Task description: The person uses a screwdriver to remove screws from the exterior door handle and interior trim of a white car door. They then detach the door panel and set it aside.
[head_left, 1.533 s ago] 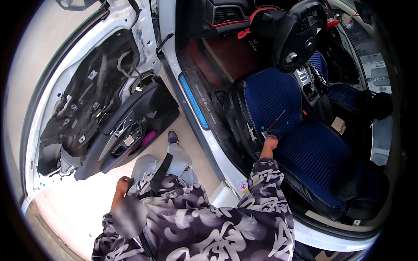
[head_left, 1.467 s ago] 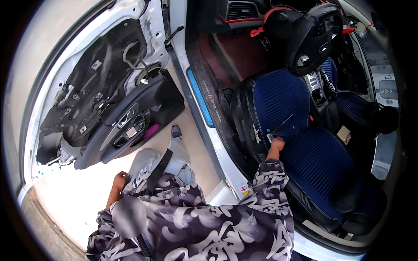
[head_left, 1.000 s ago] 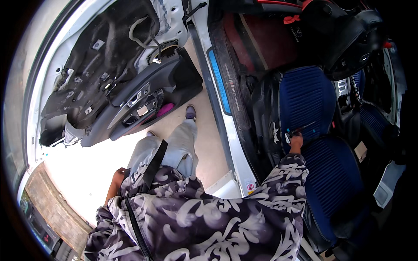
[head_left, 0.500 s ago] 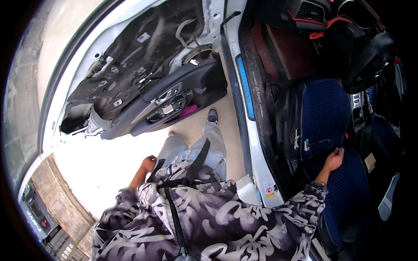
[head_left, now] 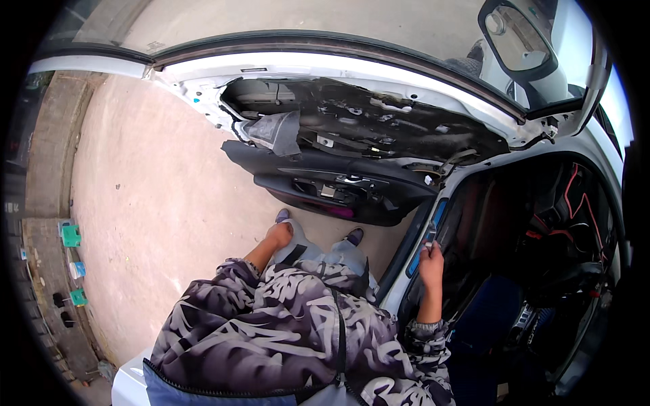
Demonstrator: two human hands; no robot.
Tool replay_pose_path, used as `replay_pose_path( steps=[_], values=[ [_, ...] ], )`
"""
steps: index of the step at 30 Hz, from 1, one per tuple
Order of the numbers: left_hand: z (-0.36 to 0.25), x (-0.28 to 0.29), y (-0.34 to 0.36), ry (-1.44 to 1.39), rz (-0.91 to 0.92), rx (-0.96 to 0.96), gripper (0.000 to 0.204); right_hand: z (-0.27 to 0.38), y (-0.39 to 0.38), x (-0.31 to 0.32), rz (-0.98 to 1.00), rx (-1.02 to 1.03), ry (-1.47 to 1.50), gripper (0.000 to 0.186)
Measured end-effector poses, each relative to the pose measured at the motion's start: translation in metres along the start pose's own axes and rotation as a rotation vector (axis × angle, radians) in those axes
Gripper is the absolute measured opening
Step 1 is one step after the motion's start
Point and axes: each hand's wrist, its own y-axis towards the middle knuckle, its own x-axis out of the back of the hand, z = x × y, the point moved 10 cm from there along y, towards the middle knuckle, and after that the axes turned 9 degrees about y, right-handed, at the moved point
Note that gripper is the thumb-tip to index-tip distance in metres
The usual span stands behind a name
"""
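My right hand [head_left: 430,258] is closed round a small silver metal tool [head_left: 430,237] in front of the doorway's blue sill plate [head_left: 439,218]. My left hand [head_left: 279,236] is curled at my left thigh; whatever it may hold is hidden. Ahead of me is the open white car door [head_left: 264,64], its inner side stripped to a torn black lining [head_left: 406,116]. The black trim panel [head_left: 277,153] hangs loose along the door's lower side, with a pink item in its pocket.
The car interior with a blue seat [head_left: 481,318] is at my right. The side mirror [head_left: 518,37] is at top right. Pale ground [head_left: 142,203] runs to a stone ledge [head_left: 51,135] at far left, where green and white containers [head_left: 71,236] stand.
My view has swung left to face the door. My right hand has lifted off the driver's seat, now holding the silver tool upright by the sill.
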Motion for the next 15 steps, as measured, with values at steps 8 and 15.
replay_pose_path(
  steps=[8,15],
  values=[
    [0.114,0.016,-0.020,-1.028,0.082,0.141,0.022,0.097,-0.064,-0.362,0.883,0.321,-0.549,0.022],
    [0.211,0.092,-0.029,-1.234,-0.026,0.175,0.019,0.256,-0.042,-0.478,0.639,0.601,-0.524,0.037]
  ],
)
